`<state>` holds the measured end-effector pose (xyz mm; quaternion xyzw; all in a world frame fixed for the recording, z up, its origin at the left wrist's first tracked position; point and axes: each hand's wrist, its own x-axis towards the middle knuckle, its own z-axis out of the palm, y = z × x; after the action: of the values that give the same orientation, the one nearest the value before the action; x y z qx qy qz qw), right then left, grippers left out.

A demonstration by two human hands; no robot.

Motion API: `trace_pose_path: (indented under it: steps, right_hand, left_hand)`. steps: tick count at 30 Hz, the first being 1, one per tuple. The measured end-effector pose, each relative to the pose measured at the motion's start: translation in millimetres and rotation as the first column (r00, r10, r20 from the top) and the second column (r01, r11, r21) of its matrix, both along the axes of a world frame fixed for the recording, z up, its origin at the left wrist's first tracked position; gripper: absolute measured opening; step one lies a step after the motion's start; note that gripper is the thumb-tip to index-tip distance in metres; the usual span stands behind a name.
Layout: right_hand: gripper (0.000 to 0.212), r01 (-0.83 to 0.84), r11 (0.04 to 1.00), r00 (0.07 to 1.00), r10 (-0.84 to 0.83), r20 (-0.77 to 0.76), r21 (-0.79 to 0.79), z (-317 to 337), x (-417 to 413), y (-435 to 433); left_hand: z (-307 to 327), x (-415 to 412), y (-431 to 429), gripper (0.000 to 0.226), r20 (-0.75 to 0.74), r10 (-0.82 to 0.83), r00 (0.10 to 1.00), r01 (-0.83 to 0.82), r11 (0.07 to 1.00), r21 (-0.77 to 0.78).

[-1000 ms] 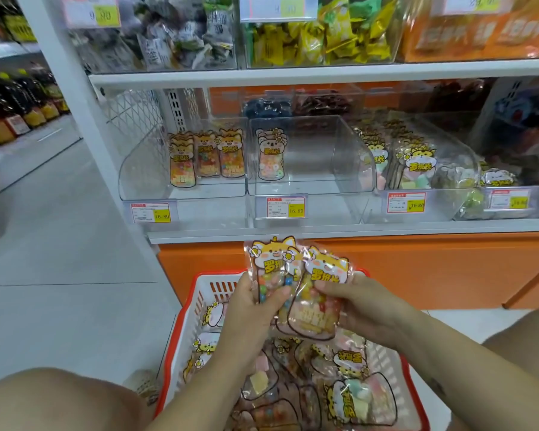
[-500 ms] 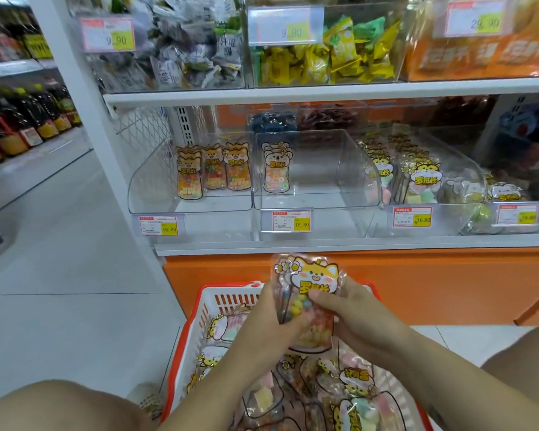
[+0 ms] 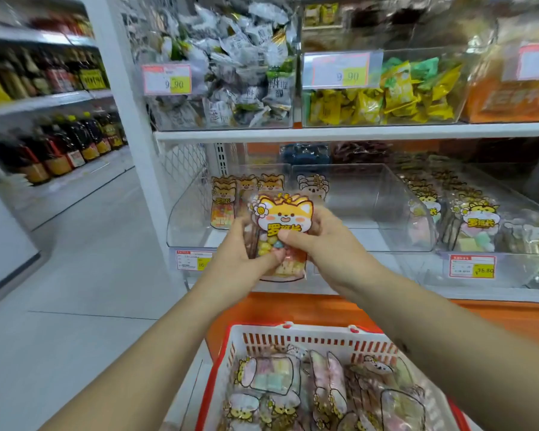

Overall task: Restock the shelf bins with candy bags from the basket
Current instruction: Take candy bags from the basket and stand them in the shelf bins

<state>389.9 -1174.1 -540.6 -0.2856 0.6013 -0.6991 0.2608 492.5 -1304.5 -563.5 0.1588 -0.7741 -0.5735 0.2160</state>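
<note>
Both hands hold a small stack of fox-faced candy bags (image 3: 281, 217) upright in front of the lower shelf. My left hand (image 3: 240, 259) grips the stack's left side and lower edge. My right hand (image 3: 322, 244) pinches its right side, thumb across the front. Behind the stack stands the clear left bin (image 3: 185, 219) with a few of the same fox bags at its back. Low in the frame, the red-and-white basket (image 3: 296, 335) holds several more candy bags (image 3: 269, 379).
A clear middle bin (image 3: 386, 206) holds one bear-faced bag at its back left. The right bin (image 3: 467, 225) is packed with tiger bags. The shelf above carries bins of wrapped snacks. An aisle floor and bottle shelves lie to the left.
Both hands have lifted the stack of bags from just above the basket up to the level of the left bin. The bags are now squared into one stack.
</note>
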Motion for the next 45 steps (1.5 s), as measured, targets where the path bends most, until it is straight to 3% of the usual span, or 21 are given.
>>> trace_pose_path:
  steps: [3,7,11,13,17,18,23,26,28,32,40,45]
  right_hand:
    - [0.036,-0.053,0.993,0.989,0.067,-0.129,0.105,10.6,-26.8,-25.9]
    - [0.060,0.096,0.934,0.903,0.064,-0.425,0.344,19.3,-68.8,-48.9]
    - [0.065,0.283,0.784,0.626,0.285,-0.726,0.552,14.6,-104.4,-67.1]
    - [0.059,0.349,0.717,0.514,0.392,-0.763,0.603,7.7,-123.3,-75.4]
    - [0.039,0.314,0.712,0.440,0.477,-0.761,0.628,-12.6,-145.4,-86.1]
    - [0.039,0.298,0.730,0.438,0.467,-0.768,0.615,-17.4,-147.0,-86.2]
    - [0.047,0.279,0.760,0.494,0.410,-0.767,0.587,-29.9,-149.2,-84.8]
    - [0.046,0.271,0.749,0.519,0.416,-0.747,0.605,-30.4,-148.7,-86.7]
    - [0.045,0.261,0.762,0.528,0.402,-0.748,0.593,-30.1,-147.9,-86.5]
    - [0.046,0.252,0.778,0.540,0.381,-0.751,0.575,-31.4,-146.8,-85.8]
    - [0.044,0.248,0.797,0.560,0.347,-0.752,0.551,-33.1,-144.9,-86.9]
    - [0.044,0.248,0.791,0.562,0.353,-0.748,0.559,-31.9,-143.3,-87.3]
  left_hand:
    - [5.2,-14.1,-30.9,0.064,-0.006,0.056,0.998,-0.056,0.998,0.005]
    - [5.5,-43.7,-81.9,0.051,0.007,0.145,0.989,-0.146,0.987,0.061]
    - [-11.0,-85.5,-123.0,0.035,0.106,0.160,0.981,-0.171,0.979,0.108]
    - [-28.0,-110.7,-137.0,0.044,0.171,0.140,0.975,-0.165,0.977,0.137]
    - [-67.6,-173.8,-167.5,0.091,0.268,0.156,0.951,-0.198,0.971,0.136]
    - [-75.0,-189.8,-170.7,0.094,0.285,0.151,0.947,-0.195,0.972,0.134]
    - [-84.8,-237.7,-177.1,0.068,0.357,0.111,0.927,-0.154,0.984,0.092]
    - [-93.5,-252.5,-182.9,0.083,0.478,0.121,0.870,-0.081,0.991,-0.105]
    - [-98.6,-257.0,-183.3,0.089,0.544,0.236,0.806,-0.070,0.949,-0.308]
    - [-99.2,-252.4,-179.6,0.102,0.516,0.430,0.741,-0.144,0.852,-0.503]
    - [-92.6,-240.2,-172.8,0.063,0.420,0.451,0.787,-0.202,0.832,-0.516]
    - [-95.8,-237.7,-168.0,0.071,0.407,0.411,0.816,-0.184,0.851,-0.491]
